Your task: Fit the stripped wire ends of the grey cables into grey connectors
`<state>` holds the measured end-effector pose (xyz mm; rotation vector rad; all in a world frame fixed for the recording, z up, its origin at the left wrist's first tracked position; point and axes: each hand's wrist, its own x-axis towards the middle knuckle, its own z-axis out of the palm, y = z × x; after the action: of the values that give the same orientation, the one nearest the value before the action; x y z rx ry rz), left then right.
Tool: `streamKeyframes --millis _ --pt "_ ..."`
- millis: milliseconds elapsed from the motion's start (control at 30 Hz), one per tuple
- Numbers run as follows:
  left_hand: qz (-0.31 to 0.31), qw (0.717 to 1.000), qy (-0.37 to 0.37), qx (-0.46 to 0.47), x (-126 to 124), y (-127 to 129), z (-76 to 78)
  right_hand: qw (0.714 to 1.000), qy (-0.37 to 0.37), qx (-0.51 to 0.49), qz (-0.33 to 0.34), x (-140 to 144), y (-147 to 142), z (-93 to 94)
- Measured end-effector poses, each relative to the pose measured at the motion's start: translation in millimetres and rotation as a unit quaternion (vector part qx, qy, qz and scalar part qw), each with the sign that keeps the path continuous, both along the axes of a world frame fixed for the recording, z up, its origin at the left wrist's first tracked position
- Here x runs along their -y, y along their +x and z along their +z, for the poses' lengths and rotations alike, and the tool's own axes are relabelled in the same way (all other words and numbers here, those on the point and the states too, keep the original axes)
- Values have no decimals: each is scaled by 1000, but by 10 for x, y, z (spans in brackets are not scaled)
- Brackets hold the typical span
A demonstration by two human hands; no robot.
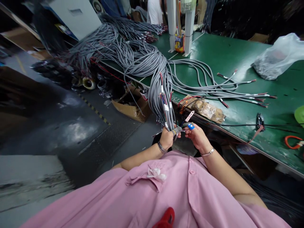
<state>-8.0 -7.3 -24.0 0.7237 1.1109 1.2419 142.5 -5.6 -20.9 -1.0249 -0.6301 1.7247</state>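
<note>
My left hand (167, 138) is closed around a grey cable (176, 130) just in front of my body, and its stripped end points to the right. My right hand (197, 136) pinches at the thin coloured wires (183, 129) fanning out of that end. A blue covering (190, 126) sits on one of its fingers. Right behind my hands, a thick bundle of grey cables (155, 91) hangs over the table edge, with white sleeves and red wire ends (163, 99) showing. A pale pink strip-like piece (190, 116) lies just beyond my right fingers.
More grey cables (201, 82) spread across the green table (228, 57). A brown taped bundle (206, 109), a clear plastic bag (275, 60) and orange-handled tool (293, 142) lie there. Below left stands an open cardboard box (130, 107). White posts (188, 30) rise at the back, near a person (154, 12).
</note>
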Motion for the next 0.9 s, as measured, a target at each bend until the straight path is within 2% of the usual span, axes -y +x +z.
streamKeyframes --millis 167,300,367,500,567,767,900 --pt "-71 997 -1 27 -51 -49 74 997 -33 -64 -17 -214 102 -63" --pt "-153 987 -27 48 -170 -94 180 997 -4 -63 44 -373 103 -25" --pt "-176 982 -30 62 -230 -105 218 998 26 -38 46 -406 79 8" --pt "-190 978 -39 77 -298 -90 243 985 117 98 -77 -407 25 4" --pt "-192 977 -43 79 -309 -63 244 976 128 133 -112 -411 -2 -24" --pt "-190 976 -57 84 -332 20 246 996 42 -22 -70 -477 -89 -11" --pt "-202 974 -63 77 -349 42 196 995 35 -26 -92 -500 -123 46"
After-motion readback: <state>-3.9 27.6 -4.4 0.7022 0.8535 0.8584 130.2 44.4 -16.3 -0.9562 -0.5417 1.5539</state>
